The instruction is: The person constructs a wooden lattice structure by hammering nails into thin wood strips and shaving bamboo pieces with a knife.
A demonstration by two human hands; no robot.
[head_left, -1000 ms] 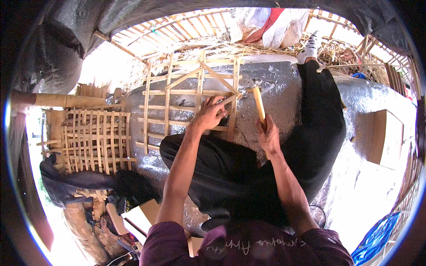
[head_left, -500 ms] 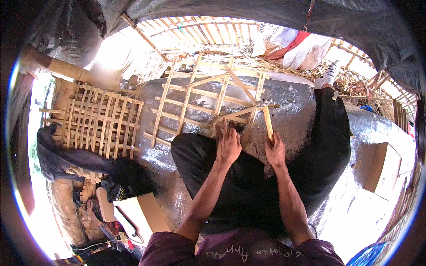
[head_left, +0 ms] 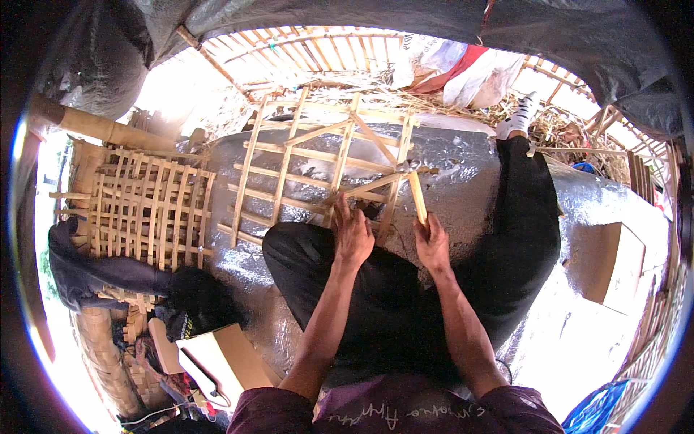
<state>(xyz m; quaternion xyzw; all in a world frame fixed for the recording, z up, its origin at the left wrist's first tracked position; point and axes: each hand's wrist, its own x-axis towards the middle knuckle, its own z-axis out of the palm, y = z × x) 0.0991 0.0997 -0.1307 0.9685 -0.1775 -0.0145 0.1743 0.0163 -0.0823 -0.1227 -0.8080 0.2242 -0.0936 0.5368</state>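
Note:
A lattice of pale bamboo slats lies in front of my crossed legs, with diagonal slats across its right part. My left hand is at the lattice's near edge, its fingers round the lower end of a diagonal slat; the fingertips are partly hidden. In my right hand is a hammer, gripped low on its pale wooden handle. The small, dark hammer head is at the lattice's right side, where slats meet. Whether it touches them I cannot tell.
Shiny silver sheeting covers the surface under me. To the left stands a woven bamboo panel with dark clothing over it. Cardboard boxes lie at lower left and right. Straw and sacks are beyond.
The whole view has shifted slightly, so everything sits a little further left. Both hands, the hammer and the lattice keep nearly the same places relative to one another.

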